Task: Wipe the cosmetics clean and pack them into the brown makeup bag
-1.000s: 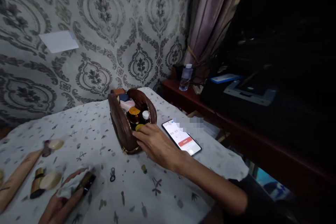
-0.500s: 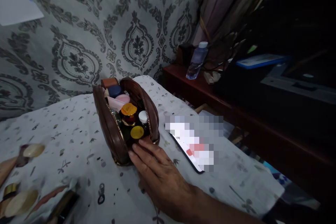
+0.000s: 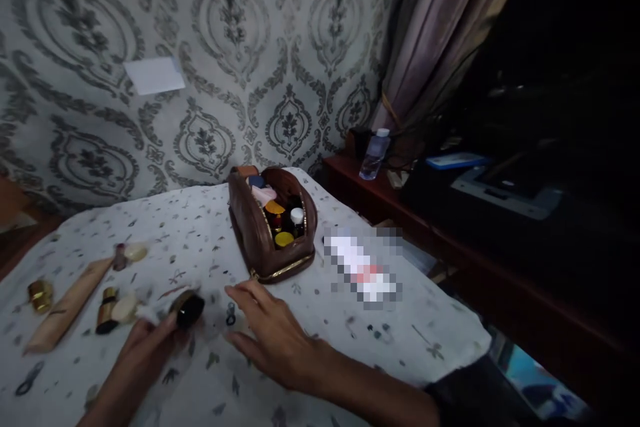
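My left hand is closed on a dark, glossy cosmetic container with a gold-toned edge, blurred by motion. My right hand hovers open over the sheet, fingers apart and holding nothing. Just beyond it stands a brown cosmetic bag, unzipped. Inside the bag I see a yellow lid, an orange-gold lid, a white-capped bottle and a pink item. Left of my left hand lie a gold-and-black bottle, a pale round item and a tan tube.
A gold cap and a small dark-red item lie at the left. Right of the bag is a phone, partly pixelated. A clear bottle stands on the reddish wooden ledge. A patterned wall rises behind.
My right hand has come away from the bag's front. My left hand has entered the view with the dark container. The camera has turned left, so the bag appears farther right.
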### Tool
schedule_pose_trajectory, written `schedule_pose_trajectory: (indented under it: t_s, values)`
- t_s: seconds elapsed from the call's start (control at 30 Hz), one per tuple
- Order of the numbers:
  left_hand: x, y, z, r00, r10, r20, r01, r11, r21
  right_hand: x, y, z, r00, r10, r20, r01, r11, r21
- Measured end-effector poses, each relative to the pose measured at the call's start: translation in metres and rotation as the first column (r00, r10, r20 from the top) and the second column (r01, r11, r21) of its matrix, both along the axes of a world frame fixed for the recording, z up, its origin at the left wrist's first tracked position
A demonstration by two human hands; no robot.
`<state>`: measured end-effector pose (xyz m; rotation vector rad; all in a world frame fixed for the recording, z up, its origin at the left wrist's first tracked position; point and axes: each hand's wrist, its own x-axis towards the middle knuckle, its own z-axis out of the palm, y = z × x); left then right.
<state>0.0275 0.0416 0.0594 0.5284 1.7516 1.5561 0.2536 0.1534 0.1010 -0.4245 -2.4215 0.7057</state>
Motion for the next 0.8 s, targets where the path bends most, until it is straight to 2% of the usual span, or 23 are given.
schedule_pose_trajectory:
  t_s: [0.07, 0.13, 0.2, 0.3, 0.37, 0.5, 0.73, 0.8]
  values:
    - [0.013, 0.003, 0.004, 0.989, -0.036, 0.144, 0.020, 0.993, 0.113, -0.031, -0.011, -0.008, 0.999, 0.052, 0.014, -0.049, 0.989, -0.140]
    - [0.018, 0.003, 0.008, 0.968, -0.111, 0.226, 0.069, 0.980, 0.188, -0.061, -0.017, -0.020, 0.997, 0.056, -0.056, -0.067, 0.968, -0.240]
    - [0.016, 0.001, 0.010, 0.951, -0.147, 0.271, 0.074, 0.962, 0.264, -0.087, -0.019, -0.031, 0.990, 0.015, -0.138, -0.054, 0.957, -0.285]
    - [0.005, -0.002, 0.011, 0.939, -0.185, 0.289, 0.068, 0.925, 0.373, -0.111, -0.021, -0.045, 0.971, 0.023, -0.236, -0.106, 0.933, -0.345]
    - [-0.001, -0.004, 0.009, 0.938, -0.208, 0.279, 0.080, 0.910, 0.408, -0.118, -0.023, -0.050, 0.958, 0.006, -0.287, -0.121, 0.915, -0.384]
    - [-0.006, -0.005, 0.004, 0.937, -0.230, 0.263, 0.109, 0.907, 0.407, -0.119, -0.028, -0.051, 0.943, -0.089, -0.322, -0.061, 0.902, -0.428]
    - [-0.004, 0.000, -0.004, 0.932, -0.278, 0.234, 0.154, 0.886, 0.437, -0.112, -0.025, -0.043, 0.942, -0.109, -0.317, -0.011, 0.935, -0.353]
    - [-0.006, 0.001, -0.005, 0.939, -0.252, 0.234, 0.133, 0.894, 0.428, -0.112, -0.024, -0.045, 0.944, -0.133, -0.303, 0.013, 0.930, -0.367]
